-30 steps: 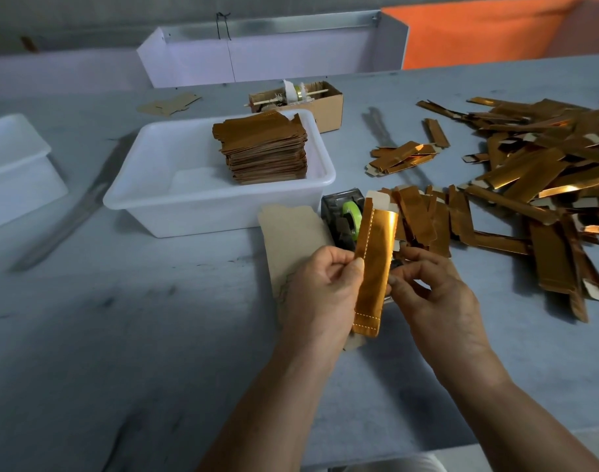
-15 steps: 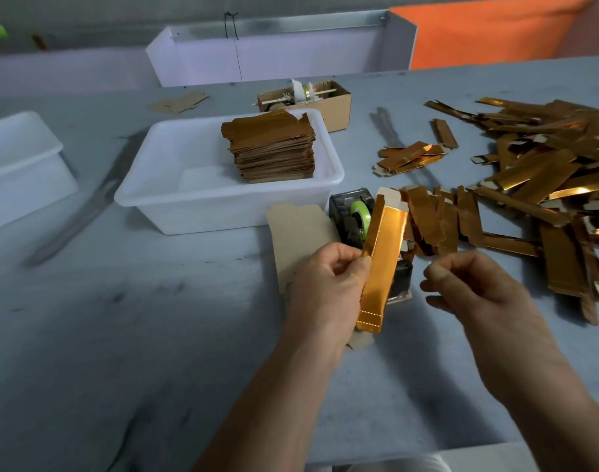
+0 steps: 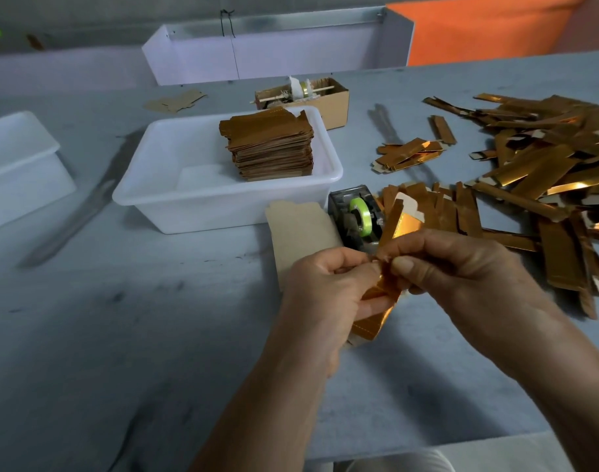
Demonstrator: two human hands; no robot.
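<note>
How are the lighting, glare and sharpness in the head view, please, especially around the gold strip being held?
Head view: dim, bluish light with soft shadows on the table under both forearms; bright glare on the gold strip above the right hand and across the loose pile; slight softness where the left hand pinches the strip; wide-angle bending at the frame edges.

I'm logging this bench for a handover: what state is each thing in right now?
gold carton blank, partly folded, held in both hands
left hand, grips the blank's lower part
right hand, pinches the blank's middle
tape dispenser, upright, green roll loaded
white tub, open, holds a stack of flat blanks
cardboard box, open on top
gold pile, loose, scattered on the table
</note>
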